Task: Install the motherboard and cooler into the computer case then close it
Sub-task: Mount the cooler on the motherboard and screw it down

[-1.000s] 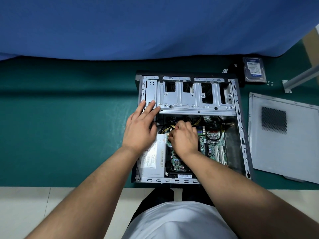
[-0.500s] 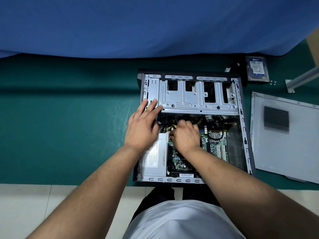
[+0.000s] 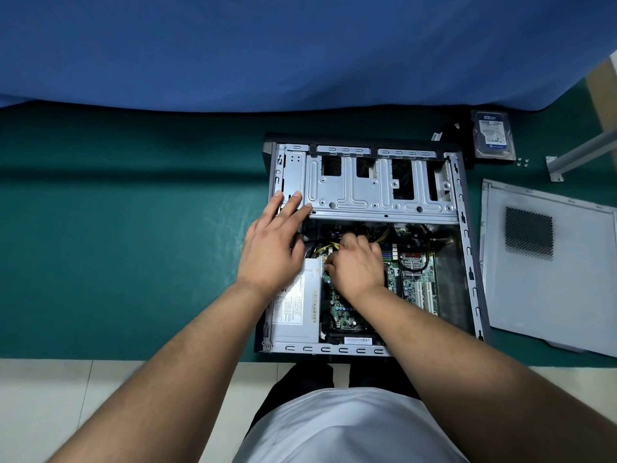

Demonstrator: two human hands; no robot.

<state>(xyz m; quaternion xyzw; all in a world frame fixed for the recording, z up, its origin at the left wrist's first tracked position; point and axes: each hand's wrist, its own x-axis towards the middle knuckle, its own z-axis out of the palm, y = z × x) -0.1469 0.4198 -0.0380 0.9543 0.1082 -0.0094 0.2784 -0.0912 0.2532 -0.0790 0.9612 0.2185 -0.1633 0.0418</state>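
Observation:
The open computer case [image 3: 465,235] lies on its side on the green mat. A green motherboard [image 3: 417,282] sits inside it, beside the silver power supply [image 3: 293,312]. My left hand [image 3: 272,245] lies flat with straight fingers on the left end of the metal drive cage [image 3: 367,188]. My right hand [image 3: 357,265] is curled inside the case over the motherboard, by the yellow and black cables [image 3: 322,248]; what its fingers hold is hidden. The cooler is not visible.
The detached grey side panel [image 3: 547,265] lies to the right of the case. A hard drive [image 3: 493,135], a few small screws [image 3: 522,162] and a metal bracket [image 3: 581,155] lie at the back right. A blue cloth [image 3: 267,51] covers the back.
Both hands stay at the same places on the case. My view has shifted slightly; the hands' poses are almost unchanged.

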